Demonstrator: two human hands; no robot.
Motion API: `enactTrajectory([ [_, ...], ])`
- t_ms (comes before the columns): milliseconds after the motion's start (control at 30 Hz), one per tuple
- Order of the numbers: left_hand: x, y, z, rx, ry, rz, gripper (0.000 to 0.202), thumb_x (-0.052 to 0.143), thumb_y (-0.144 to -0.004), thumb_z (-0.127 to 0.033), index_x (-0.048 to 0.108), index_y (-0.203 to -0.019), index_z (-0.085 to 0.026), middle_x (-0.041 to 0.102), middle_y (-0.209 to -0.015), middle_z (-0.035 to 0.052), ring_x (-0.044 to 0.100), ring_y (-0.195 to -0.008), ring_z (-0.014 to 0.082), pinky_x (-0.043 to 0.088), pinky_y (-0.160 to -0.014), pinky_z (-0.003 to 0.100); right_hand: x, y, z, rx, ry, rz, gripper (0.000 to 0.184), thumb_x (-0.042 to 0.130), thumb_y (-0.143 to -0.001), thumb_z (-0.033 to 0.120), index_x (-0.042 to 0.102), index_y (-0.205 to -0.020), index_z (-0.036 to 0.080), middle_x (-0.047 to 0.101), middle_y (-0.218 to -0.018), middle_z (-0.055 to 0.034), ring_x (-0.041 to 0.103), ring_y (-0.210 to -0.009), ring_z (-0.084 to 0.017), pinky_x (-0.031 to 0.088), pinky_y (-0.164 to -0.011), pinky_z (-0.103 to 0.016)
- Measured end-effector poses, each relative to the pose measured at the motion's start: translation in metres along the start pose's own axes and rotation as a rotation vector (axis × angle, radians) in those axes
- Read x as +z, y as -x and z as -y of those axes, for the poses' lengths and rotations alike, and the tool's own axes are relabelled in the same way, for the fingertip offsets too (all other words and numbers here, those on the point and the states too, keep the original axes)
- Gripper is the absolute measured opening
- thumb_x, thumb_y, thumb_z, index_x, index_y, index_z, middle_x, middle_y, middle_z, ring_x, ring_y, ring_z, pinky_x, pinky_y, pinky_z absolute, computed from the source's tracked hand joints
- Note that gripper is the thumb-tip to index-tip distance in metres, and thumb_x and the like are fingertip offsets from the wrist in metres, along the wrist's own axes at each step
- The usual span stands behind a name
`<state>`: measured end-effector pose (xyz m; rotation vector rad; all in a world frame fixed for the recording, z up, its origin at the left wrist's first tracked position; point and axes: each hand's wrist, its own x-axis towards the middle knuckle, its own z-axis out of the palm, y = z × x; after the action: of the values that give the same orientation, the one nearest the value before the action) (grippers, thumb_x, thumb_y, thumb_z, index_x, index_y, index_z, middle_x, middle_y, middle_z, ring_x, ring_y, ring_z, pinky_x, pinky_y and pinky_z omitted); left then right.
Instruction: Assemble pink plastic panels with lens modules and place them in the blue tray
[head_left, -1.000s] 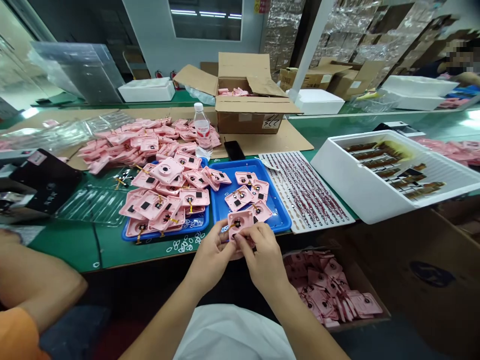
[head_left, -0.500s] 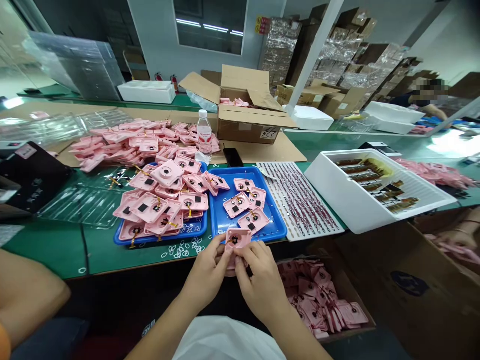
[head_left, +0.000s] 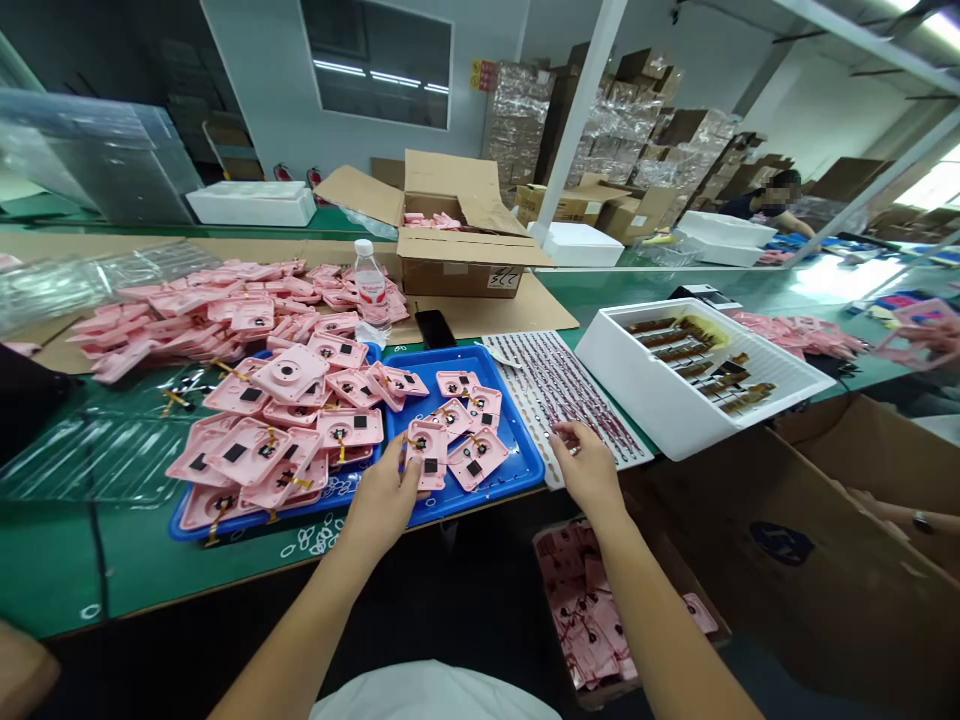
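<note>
From here, my left hand is clenched on a pink plastic part, gripping it over the near edge of the blue tray. My right hand looks released, its fingers loosely curled and apparently empty, just above the strip sheet. I judge snagging the main risk: the thin yellow flex tails could catch, and a knock could slide the piled parts off the tray. The carton bears a handwritten mark, perhaps "5CC"; the bottle label is unreadable.

The left hand grasps a pink plastic part over the blue tray, while the right hand touches a white sheet of dark-red strips.
</note>
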<state>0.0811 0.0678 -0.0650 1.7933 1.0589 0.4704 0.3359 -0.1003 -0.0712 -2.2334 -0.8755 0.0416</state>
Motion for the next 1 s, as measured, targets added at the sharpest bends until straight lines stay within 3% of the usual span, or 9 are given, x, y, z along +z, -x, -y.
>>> enactTrajectory([
  [100, 0.005, -0.009, -0.001, 0.005, -0.128, -0.012, 0.050, 0.049, -0.099, -0.035, 0.058, -0.146, -0.020, 0.080, -0.106, 0.0112, 0.077, -0.073, 0.0249, 0.062, -0.069, 0.034, 0.007, -0.031, -0.005, 0.011, 0.172, 0.067, 0.014, 0.068, -0.097, 0.022, 0.072, -0.108, 0.015, 0.073, -0.110, -0.0078, 0.070, -0.102, -0.023, 0.055, -0.095, -0.042],
  [167, 0.010, -0.009, -0.002, 0.010, -0.201, -0.017, 0.050, 0.048, -0.099, -0.034, 0.059, -0.145, -0.017, 0.080, -0.100, 0.0119, 0.077, -0.071, 0.0268, 0.061, -0.070, 0.037, 0.013, -0.042, 0.001, 0.013, 0.285, 0.112, 0.013, 0.069, -0.099, 0.026, 0.072, -0.107, 0.016, 0.073, -0.114, -0.0067, 0.069, -0.109, -0.024, 0.055, -0.098, -0.045],
  [233, 0.013, -0.007, -0.004, 0.030, -0.262, -0.030, 0.052, 0.048, -0.098, -0.033, 0.058, -0.145, -0.015, 0.078, -0.108, 0.0156, 0.077, -0.089, 0.0319, 0.060, -0.082, 0.042, 0.018, -0.048, 0.009, 0.023, 0.391, 0.155, 0.015, 0.068, -0.102, 0.030, 0.072, -0.103, 0.017, 0.073, -0.113, -0.0067, 0.069, -0.108, -0.023, 0.056, -0.098, -0.046],
  [333, 0.013, -0.002, -0.008, 0.146, -0.414, -0.101, 0.056, 0.054, -0.096, -0.040, 0.060, -0.144, -0.012, 0.071, -0.125, 0.0199, 0.066, -0.120, 0.0402, 0.053, -0.101, 0.053, 0.022, -0.050, 0.018, 0.036, 0.524, 0.212, 0.018, 0.066, -0.103, 0.033, 0.072, -0.104, 0.016, 0.074, -0.112, -0.0073, 0.070, -0.109, -0.024, 0.056, -0.099, -0.047],
  [467, 0.003, 0.004, -0.004, 0.395, -0.619, -0.297, 0.055, 0.052, -0.099, -0.047, 0.062, -0.138, -0.010, 0.067, -0.125, 0.0203, 0.060, -0.120, 0.0407, 0.052, -0.104, 0.058, 0.017, -0.050, 0.019, 0.042, 0.633, 0.273, 0.021, 0.065, -0.104, 0.033, 0.072, -0.111, 0.015, 0.075, -0.112, -0.0078, 0.072, -0.108, -0.024, 0.058, -0.098, -0.047],
  [700, 0.000, 0.013, 0.002, 0.483, -0.445, -0.318, 0.037, 0.054, -0.104, -0.041, 0.059, -0.135, -0.022, 0.066, -0.130, 0.0135, 0.061, -0.125, 0.0315, 0.052, -0.108, 0.049, 0.017, -0.053, 0.016, -0.036, 0.685, 0.347, 0.021, 0.068, -0.102, 0.032, 0.072, -0.111, 0.013, 0.074, -0.115, -0.0101, 0.070, -0.113, -0.026, 0.056, -0.101, -0.049],
  [867, 0.005, 0.010, -0.002, 0.518, -0.350, -0.297, 0.032, 0.055, -0.104, -0.038, 0.060, -0.131, -0.022, 0.066, -0.127, 0.0120, 0.061, -0.124, 0.0292, 0.049, -0.109, 0.047, 0.018, -0.064, 0.003, -0.104, 0.584, 0.411, 0.022, 0.069, -0.102, 0.035, 0.071, -0.103, 0.014, 0.074, -0.104, -0.0062, 0.072, -0.097, -0.022, 0.059, -0.092, -0.043],
  [1000, 0.007, 0.008, -0.012, 0.484, -0.244, -0.286, 0.033, 0.059, -0.101, -0.042, 0.065, -0.127, -0.022, 0.069, -0.119, 0.0111, 0.063, -0.116, 0.0298, 0.051, -0.104, 0.046, 0.010, -0.067, -0.004, -0.142, 0.450, 0.366, 0.017, 0.068, -0.101, 0.032, 0.069, -0.096, 0.015, 0.072, -0.095, -0.0024, 0.070, -0.090, -0.020, 0.058, -0.088, -0.041],
])
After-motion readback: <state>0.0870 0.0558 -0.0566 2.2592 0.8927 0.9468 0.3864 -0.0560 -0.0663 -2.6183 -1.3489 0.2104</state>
